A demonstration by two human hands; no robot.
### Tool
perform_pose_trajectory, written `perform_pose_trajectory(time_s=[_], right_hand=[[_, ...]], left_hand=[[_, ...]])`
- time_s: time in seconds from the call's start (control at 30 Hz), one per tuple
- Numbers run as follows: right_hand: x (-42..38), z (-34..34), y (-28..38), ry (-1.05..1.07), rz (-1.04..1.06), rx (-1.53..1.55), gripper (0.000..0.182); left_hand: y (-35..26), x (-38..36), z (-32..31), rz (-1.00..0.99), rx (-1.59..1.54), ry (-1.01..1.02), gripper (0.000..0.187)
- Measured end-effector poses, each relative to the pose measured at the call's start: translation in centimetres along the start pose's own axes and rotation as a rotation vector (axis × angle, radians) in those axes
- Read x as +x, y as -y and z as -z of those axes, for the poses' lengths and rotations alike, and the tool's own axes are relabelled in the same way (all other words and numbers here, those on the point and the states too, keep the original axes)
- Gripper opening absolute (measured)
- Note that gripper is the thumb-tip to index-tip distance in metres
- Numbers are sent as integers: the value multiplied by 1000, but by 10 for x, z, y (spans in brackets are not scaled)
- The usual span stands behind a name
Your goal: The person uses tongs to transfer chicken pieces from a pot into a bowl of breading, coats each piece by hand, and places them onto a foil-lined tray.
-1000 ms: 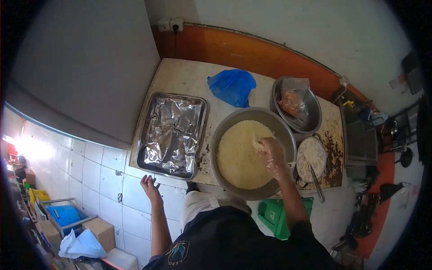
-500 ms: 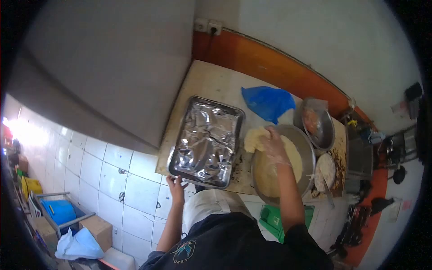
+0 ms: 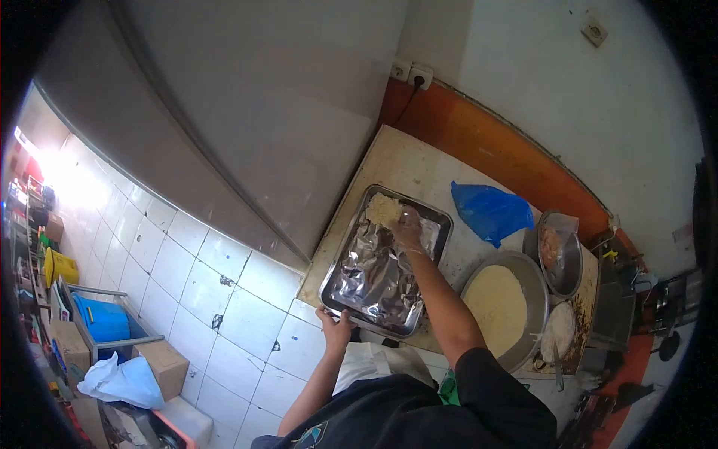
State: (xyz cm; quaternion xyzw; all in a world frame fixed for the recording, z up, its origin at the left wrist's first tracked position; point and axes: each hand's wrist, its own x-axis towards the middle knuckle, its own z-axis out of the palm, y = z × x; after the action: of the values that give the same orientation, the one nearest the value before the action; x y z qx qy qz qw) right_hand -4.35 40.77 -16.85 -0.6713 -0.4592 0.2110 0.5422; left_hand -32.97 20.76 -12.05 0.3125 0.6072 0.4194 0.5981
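Clamping crumbed piece [image 3: 382, 210] — right hand [image 3: 407, 230], now over tray [image 3: 360, 286], earlier over bowl [image 3: 535, 299] — left hand [image 3: 335, 329], fingers parted.

At mid-frame, the way lies open over the foil [image 3: 372, 290] low in the baking tray [image 3: 348, 236]. The right forearm [image 3: 443, 303] crosses its right edge; a grey panel [image 3: 224, 112] blocks the upper left.

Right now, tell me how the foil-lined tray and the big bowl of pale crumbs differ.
The tray is rectangular; the bowl is round. The tray is shallow, while the bowl is deeper. Foil covers much of the tray's floor, with a crumb-coated piece at its far corner by the right hand; the bowl holds a broad bed of pale crumbs. Both look like grey metal and stand on the same table.
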Motion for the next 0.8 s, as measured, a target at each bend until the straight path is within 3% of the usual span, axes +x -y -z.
perform_pose_trajectory(time_s=[0.07,0.13,0.2,0.27,0.33,0.4,0.43,0.5,0.57,0.63,0.7,0.77,0.8], right_hand=[[1,4,15,59,-1,-36,42],[3,11,48,117,-1,-70,44],[-2,19,92,90,75,-619,48],[7,16,75,90,71,-632,50],[3,14,69,94,56,-649,53],[-5,14,67,5,254,-638,61],[-5,23,82,0,251,-642,61],[-12,53,118,161,86,-484,57],[-32,91,157,172,-360,-9,46],[-54,160,164,234,-215,182,36],[-103,221,204,-117,-175,300,34],[-132,294,195,-119,151,-336,34],[-145,308,188,-153,130,-346,34]], left_hand=[[0,6,-1,-71,90,-15,57],[-26,-2,-5,57,-2,16,57],[-34,-5,-9,52,-26,4,56],[-35,-2,-7,64,0,41,47],[-33,-1,-6,57,18,29,52],[-33,-2,-8,55,35,27,57],[-35,-2,-9,50,7,13,58],[-36,-7,-8,50,-15,4,58],[-39,-9,-8,82,-92,11,60],[-39,-9,-7,68,-58,30,60],[-32,-10,-3,34,-29,56,64],[-26,-7,1,40,15,32,68],[-24,-7,1,51,33,24,69]])
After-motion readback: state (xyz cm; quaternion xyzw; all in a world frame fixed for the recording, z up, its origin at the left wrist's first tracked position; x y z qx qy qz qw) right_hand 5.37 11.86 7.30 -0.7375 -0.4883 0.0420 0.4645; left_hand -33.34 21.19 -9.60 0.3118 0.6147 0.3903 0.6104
